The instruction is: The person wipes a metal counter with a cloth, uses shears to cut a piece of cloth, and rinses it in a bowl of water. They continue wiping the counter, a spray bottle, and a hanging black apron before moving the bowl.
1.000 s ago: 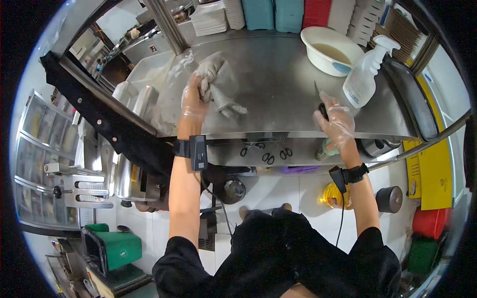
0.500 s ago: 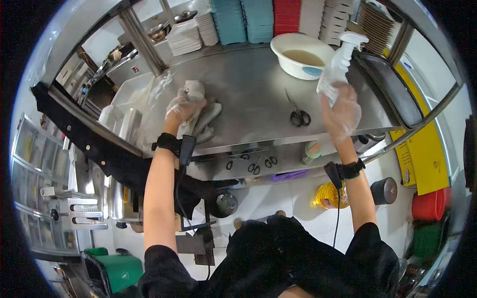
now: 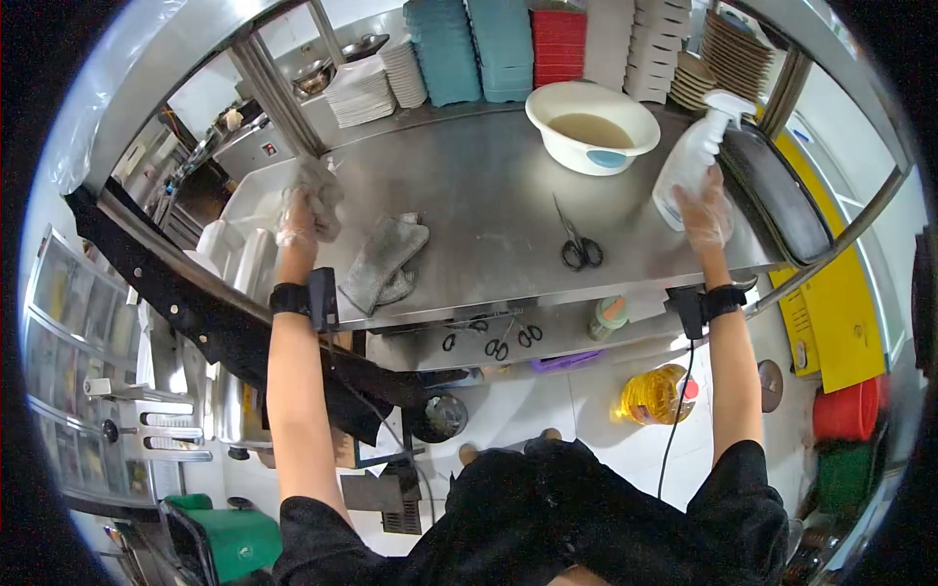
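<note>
Both arms reaching forward, hands spread wide either side of white basin (image 3: 559, 148)

Left hand (image 3: 301, 217): clear glove, fingers curled closed, well left of basin and nearer the torso. Right hand (image 3: 705, 210): clear glove, fingers wrapped in a grip, right of basin, also nearer the torso. Left forearm (image 3: 296, 391) and right forearm (image 3: 735, 376) bare, wrists strapped in black, short black sleeves.

White spray bottle (image 3: 688, 159) between basin (image 3: 564, 146) and dark-rimmed tray (image 3: 782, 200); crumpled pale cloth (image 3: 322, 198) beside white tub (image 3: 246, 198).

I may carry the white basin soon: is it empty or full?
Neither: the white basin is partly filled, with murky liquid sitting below its rim.
</note>
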### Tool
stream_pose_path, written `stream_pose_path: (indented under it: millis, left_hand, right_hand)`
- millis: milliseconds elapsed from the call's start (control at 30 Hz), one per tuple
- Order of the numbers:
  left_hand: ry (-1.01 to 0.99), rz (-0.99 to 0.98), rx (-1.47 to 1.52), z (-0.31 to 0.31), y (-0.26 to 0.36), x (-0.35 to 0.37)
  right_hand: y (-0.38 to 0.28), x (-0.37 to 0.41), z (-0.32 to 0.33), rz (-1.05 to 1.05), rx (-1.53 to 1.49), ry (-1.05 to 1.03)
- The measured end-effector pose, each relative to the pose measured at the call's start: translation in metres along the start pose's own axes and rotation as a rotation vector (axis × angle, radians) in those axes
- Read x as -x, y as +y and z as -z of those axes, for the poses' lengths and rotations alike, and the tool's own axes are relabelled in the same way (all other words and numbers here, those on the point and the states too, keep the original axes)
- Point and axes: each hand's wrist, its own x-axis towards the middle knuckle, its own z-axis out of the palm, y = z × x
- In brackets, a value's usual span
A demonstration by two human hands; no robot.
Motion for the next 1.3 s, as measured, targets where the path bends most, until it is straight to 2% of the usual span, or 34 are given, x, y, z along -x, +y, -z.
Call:
stream_pose_path:
  millis: [33, 100, 167, 200, 267, 300, 333, 400, 467, 500, 533, 600, 633, 800, 1000, 1067, 1200, 1233, 1300]
  left_hand:
    - [0.174, 0.129, 0.245, -0.012, 0.042, 0.014]
    - [0.308, 0.186, 0.533, -0.014, 0.057, 0.028]
    - [0.327, 0.187, 0.633, -0.019, 0.063, 0.033]
    - [0.339, 0.189, 0.731, -0.024, 0.066, 0.037]
    - [0.328, 0.245, 0.751, -0.032, 0.069, 0.045]
    - [0.31, 0.3, 0.769, -0.039, 0.073, 0.052]
    - [0.252, 0.339, 0.835, -0.056, 0.111, 0.07]
    - [0.212, 0.265, 0.795, -0.08, 0.128, 0.088]
    - [0.052, 0.042, 0.68, -0.094, 0.118, 0.106]
    - [0.036, 0.143, 0.765, -0.103, 0.129, 0.108]
    - [0.122, 0.214, 0.872, -0.119, 0.17, 0.121]
    - [0.056, 0.411, 0.95, -0.127, 0.156, 0.114]
    - [-0.029, 0.39, 0.975, -0.127, 0.127, 0.108]
    - [-0.049, 0.404, 0.897, -0.146, 0.166, 0.122]
    - [-0.12, 0.386, 0.828, -0.169, 0.171, 0.117]
    - [-0.158, 0.37, 0.838, -0.178, 0.172, 0.112]
    - [-0.2, 0.31, 0.747, -0.194, 0.182, 0.097]
    - [-0.219, 0.302, 0.814, -0.199, 0.186, 0.094]
    - [-0.216, 0.322, 0.761, -0.202, 0.213, 0.093]
  right_hand:
    - [0.009, -0.004, -0.004, 0.037, -0.029, 0.06]
    - [0.002, 0.001, 0.01, 0.034, -0.065, 0.023]
    - [-0.018, 0.018, 0.028, 0.193, 0.131, 0.491]
    - [-0.032, 0.029, 0.034, 0.177, -0.042, 0.475]
    - [-0.072, 0.05, 0.041, 0.061, -0.092, 0.129]
    - [-0.058, 0.041, 0.003, 0.139, -0.204, 0.036]
    - [-0.045, 0.028, -0.041, 0.098, -0.492, -0.158]
    - [-0.07, 0.021, -0.046, 0.06, -0.779, -0.351]
    - [-0.111, 0.019, -0.029, -0.408, -1.163, -0.678]
    - [-0.11, 0.014, -0.039, -0.405, -1.166, -0.679]
    - [-0.103, 0.008, -0.055, -0.457, -1.254, -0.7]
    - [-0.092, 0.003, -0.073, -0.505, -1.34, -0.721]
    - [-0.088, 0.003, -0.079, -0.494, -1.369, -0.717]
    - [-0.1, 0.025, -0.057, -0.477, -1.41, -0.606]
    - [-0.091, 0.04, -0.059, -0.512, -1.348, -0.639]
    - [-0.09, 0.05, -0.057, -0.455, -1.397, -0.661]
    - [-0.105, 0.073, -0.028, -0.44, -1.257, -0.705]
    - [-0.106, 0.075, -0.019, -0.439, -1.257, -0.703]
    - [-0.113, 0.075, 0.012, -0.412, -1.155, -1.009]
